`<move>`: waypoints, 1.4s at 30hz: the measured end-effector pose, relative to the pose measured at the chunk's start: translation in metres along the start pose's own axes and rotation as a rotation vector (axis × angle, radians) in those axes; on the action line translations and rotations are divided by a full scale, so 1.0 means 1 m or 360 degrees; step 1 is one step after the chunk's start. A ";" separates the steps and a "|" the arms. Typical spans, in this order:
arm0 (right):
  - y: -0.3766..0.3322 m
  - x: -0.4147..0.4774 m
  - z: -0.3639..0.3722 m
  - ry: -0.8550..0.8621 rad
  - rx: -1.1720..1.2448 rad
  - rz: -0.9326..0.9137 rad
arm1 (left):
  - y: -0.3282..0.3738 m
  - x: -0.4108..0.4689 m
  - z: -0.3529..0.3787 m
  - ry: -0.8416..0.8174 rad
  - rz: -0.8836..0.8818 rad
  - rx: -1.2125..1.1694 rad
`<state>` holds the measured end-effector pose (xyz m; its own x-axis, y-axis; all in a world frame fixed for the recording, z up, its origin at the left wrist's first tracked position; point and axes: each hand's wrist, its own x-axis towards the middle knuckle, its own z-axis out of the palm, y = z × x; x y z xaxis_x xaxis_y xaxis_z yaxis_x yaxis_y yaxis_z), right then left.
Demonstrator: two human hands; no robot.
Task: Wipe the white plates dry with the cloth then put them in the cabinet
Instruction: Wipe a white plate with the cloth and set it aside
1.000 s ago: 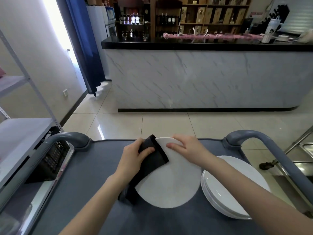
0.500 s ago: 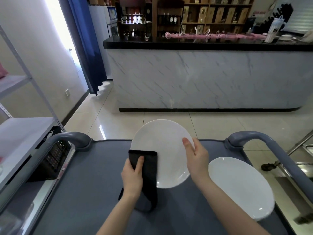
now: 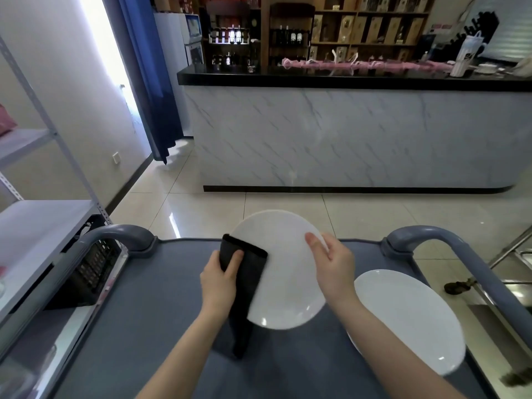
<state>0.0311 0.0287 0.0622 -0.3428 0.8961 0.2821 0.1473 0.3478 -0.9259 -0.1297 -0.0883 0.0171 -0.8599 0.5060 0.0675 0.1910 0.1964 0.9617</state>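
A white plate point(image 3: 283, 272) is held tilted up above the grey cart top. My right hand point(image 3: 331, 264) grips its right rim, thumb on the face. My left hand point(image 3: 220, 280) presses a folded black cloth point(image 3: 244, 272) against the plate's left edge; the cloth's tail hangs down below the plate. A second stack of white plates point(image 3: 408, 321) lies flat on the cart to the right, apart from both hands.
The grey cart point(image 3: 149, 318) has curved handles at its far left point(image 3: 115, 234) and far right point(image 3: 426, 234). A metal shelf rack point(image 3: 37, 226) stands at left. A marble-fronted counter point(image 3: 345, 133) crosses the room ahead. A steel sink edge point(image 3: 521, 260) shows at right.
The plate went from lying on the cart to being held tilted up. The cloth has slid along the plate's left side and now sits higher on the rim.
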 end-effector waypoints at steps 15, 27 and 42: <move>-0.006 -0.003 -0.027 -0.0113 -0.0319 -0.0566 | -0.016 0.005 -0.023 0.0126 -0.0478 -0.0452; 0.020 -0.008 -0.029 -0.0177 -0.1260 -0.1936 | 0.046 0.003 -0.026 -0.0802 -0.1025 -0.0517; 0.040 -0.023 -0.022 -0.0415 -0.1241 -0.2023 | 0.024 -0.007 0.007 -0.0648 -0.1180 -0.0669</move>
<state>0.0654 0.0284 0.0247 -0.7544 -0.1472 0.6397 0.0471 0.9599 0.2763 -0.1159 -0.0806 0.0381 -0.4472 0.6434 -0.6213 -0.5927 0.3071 0.7446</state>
